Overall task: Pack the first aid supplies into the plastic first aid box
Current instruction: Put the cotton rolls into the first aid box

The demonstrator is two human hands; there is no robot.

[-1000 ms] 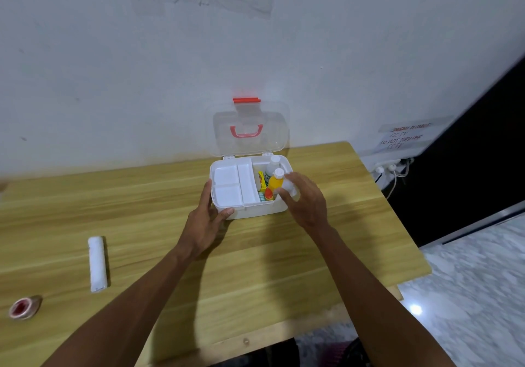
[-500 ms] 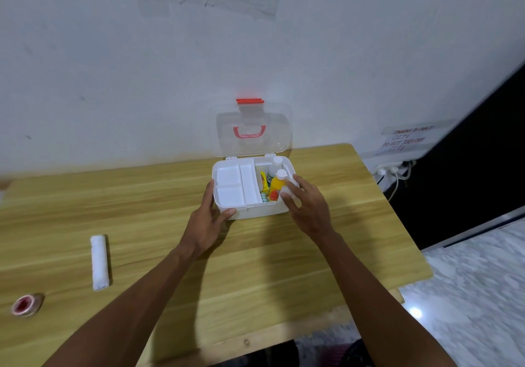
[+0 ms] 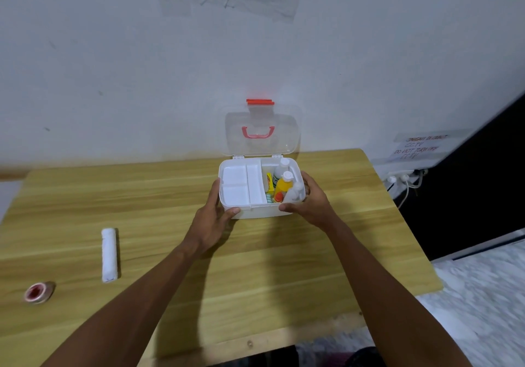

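Note:
The white plastic first aid box [image 3: 257, 213] stands open at the back of the wooden table, its clear lid [image 3: 261, 130] with a red handle upright against the wall. Its right compartment holds a yellow bottle [image 3: 283, 187], two white bottles [image 3: 279, 169] and small packets. A white divider tray [image 3: 241, 186] fills the left half. My left hand [image 3: 211, 221] grips the box's front left corner. My right hand [image 3: 312, 203] clasps its front right corner. A white bandage roll [image 3: 109, 254] and a red-cored tape roll [image 3: 38, 292] lie far left on the table.
The table's right edge [image 3: 409, 224] drops to a pale marble floor. A power strip with cables [image 3: 403, 179] sits by the wall at right, under a taped paper notice [image 3: 417, 148].
My right hand let go of the small white bottle, which now lies in the box, and moved onto the box's right front corner. My left hand stayed on the box.

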